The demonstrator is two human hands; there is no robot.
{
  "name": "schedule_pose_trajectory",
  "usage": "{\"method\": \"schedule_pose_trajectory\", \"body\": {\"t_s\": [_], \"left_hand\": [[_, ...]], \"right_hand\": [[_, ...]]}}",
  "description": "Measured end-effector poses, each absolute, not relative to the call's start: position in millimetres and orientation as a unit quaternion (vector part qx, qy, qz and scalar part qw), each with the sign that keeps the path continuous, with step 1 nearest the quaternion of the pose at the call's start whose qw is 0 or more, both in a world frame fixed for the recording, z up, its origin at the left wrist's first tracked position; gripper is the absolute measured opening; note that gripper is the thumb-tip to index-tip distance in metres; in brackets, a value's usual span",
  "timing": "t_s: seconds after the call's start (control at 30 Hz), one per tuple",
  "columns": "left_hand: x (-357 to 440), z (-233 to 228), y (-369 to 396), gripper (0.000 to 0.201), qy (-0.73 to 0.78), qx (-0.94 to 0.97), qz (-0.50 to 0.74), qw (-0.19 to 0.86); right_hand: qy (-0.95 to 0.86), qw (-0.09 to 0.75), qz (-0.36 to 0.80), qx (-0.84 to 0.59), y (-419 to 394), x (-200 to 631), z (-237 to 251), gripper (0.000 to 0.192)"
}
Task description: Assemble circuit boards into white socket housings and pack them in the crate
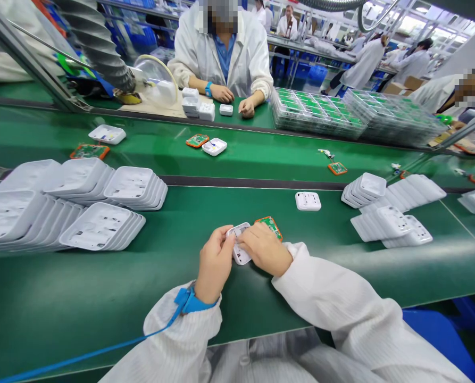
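Between my hands is a small white plastic housing [242, 257], its inner side facing up, just above or on the green table. My left hand [216, 260] grips its left edge with thumb and fingers closed. Over its right side lies my right hand [266, 249], fingers bent and pressed into the housing; whatever is under the fingertips is hidden. A green circuit board with an orange rim [272, 225] sits just behind my right hand, partly covered by it. A blue wrist strap [193, 301] circles my left wrist.
Stacks of white housings stand at left [97, 226] and white covers at right [394, 221]. One white cover [308, 201] lies behind my hands. Beyond a dark rail, a green belt [261, 159] carries boards and housings. A co-worker [223, 58] sits opposite, near stacked trays of boards [315, 111].
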State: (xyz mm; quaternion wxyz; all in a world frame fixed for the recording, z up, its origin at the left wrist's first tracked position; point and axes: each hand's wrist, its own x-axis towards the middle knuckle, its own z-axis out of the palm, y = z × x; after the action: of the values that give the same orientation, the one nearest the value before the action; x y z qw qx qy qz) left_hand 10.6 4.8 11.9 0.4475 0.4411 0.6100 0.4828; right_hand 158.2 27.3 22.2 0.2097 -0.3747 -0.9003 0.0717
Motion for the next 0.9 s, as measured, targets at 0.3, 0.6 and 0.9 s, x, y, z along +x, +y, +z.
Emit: {"method": "schedule_pose_trajectory", "body": {"t_s": [0.3, 0.6, 0.9], "left_hand": [[-3, 37, 5, 0.040, 0.601, 0.534, 0.413, 0.428], [-6, 58, 9, 0.036, 0.546, 0.659, 0.355, 0.377], [-5, 34, 26, 0.036, 0.600, 0.591, 0.380, 0.383]], "right_hand": [[-0.894, 0.222, 0.046, -0.386, 26, 175, 27, 0.018], [-0.878, 0.192, 0.208, -0.386, 42, 175, 48, 0.051], [-0.822, 0.138, 0.309, -0.458, 55, 163, 35, 0.031]]}}
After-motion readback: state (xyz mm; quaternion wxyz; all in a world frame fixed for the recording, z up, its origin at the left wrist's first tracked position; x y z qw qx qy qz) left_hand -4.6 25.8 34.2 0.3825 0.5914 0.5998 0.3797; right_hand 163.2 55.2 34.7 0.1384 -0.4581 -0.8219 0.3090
